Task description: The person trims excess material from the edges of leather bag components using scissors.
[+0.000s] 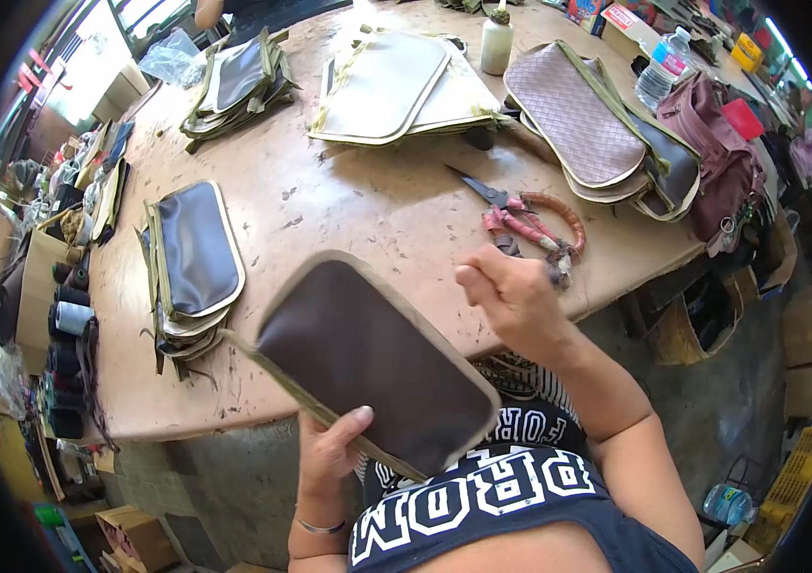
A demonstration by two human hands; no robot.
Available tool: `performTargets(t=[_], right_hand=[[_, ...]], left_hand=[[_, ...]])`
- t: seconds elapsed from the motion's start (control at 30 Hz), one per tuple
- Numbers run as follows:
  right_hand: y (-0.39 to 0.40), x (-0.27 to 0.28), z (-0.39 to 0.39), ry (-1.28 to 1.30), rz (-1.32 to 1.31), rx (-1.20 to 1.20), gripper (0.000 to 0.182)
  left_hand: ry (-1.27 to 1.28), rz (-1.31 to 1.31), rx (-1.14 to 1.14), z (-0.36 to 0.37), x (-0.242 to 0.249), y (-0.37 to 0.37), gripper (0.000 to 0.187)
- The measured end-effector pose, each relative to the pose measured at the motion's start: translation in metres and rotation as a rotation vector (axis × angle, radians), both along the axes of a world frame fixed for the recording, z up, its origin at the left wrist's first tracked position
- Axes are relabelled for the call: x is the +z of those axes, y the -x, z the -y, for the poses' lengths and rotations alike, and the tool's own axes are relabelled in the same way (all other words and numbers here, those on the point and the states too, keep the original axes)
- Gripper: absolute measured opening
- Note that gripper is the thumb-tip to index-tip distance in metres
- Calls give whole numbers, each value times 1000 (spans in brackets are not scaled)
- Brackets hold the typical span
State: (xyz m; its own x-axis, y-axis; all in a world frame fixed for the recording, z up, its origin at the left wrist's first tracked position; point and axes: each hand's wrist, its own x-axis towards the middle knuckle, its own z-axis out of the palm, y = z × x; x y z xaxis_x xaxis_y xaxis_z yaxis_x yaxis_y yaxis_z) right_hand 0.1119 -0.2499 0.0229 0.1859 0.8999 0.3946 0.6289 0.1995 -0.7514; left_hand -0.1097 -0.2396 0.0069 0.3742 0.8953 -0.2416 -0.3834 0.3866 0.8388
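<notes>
My left hand (pixel 329 447) is closed on the lower edge of a dark brown pouch panel (pixel 368 358) with olive-tan edging, thumb on its face. The panel is tilted in front of my body, over the table's near edge. Just right of it my right hand (pixel 520 301) is raised, its fingers curled together. Whatever it may hold is too small or hidden. Beyond that hand lie scissors (pixel 492 194) with handles wrapped in pink and brown, blades pointing to the far left.
On the worktable (pixel 329 201) sit a stack of dark pouch panels (pixel 200 250), another stack (pixel 237 81), pale panels (pixel 382 86) and woven-patterned panels (pixel 573 119). A glue bottle (pixel 496 45), a water bottle (pixel 665 65) and a maroon bag (pixel 716 143) stand farther back. Thread spools (pixel 70 353) line the left.
</notes>
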Motion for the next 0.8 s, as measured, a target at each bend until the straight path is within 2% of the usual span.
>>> performTargets(t=[0.07,0.13,0.17,0.23,0.27,0.3,0.33,0.4,0.43,0.53,0.67,0.8], right_hand=[[-13,16,15,71,129,177,11],[-15,12,21,48,135,221,10],[-15,11,23,29,142,239,10],[-11,12,26,188,-100,225,9],[-10,14,26,260,-218,215,9],[-13,8,26,197,-122,193,8],[-17,4,24,127,9,131,9],[-27,-1,20,-9,266,0,13],[-34,-3,17,-74,476,-97,18],[-50,-11,9,95,706,-408,21],[-70,-26,3,186,631,-377,20],[-71,-17,1,353,574,-353,22]], left_hand=[[-156,-91,116,-4,6,17,37],[-552,-390,338,-5,18,28,30],[-679,-435,337,-8,16,34,29],[-942,-517,325,-15,17,36,28],[-1199,-740,188,-20,20,25,28],[-1479,-908,80,-26,30,7,29],[-1614,-1148,-101,-25,24,4,29],[-1601,-1252,-343,-21,-6,-3,34],[-1565,-1224,-301,-18,-14,-6,35],[-1517,-1214,-290,-15,-18,-4,37],[-1551,-1276,-299,-14,-22,-4,37],[-1569,-1321,-327,-13,-24,-4,40]])
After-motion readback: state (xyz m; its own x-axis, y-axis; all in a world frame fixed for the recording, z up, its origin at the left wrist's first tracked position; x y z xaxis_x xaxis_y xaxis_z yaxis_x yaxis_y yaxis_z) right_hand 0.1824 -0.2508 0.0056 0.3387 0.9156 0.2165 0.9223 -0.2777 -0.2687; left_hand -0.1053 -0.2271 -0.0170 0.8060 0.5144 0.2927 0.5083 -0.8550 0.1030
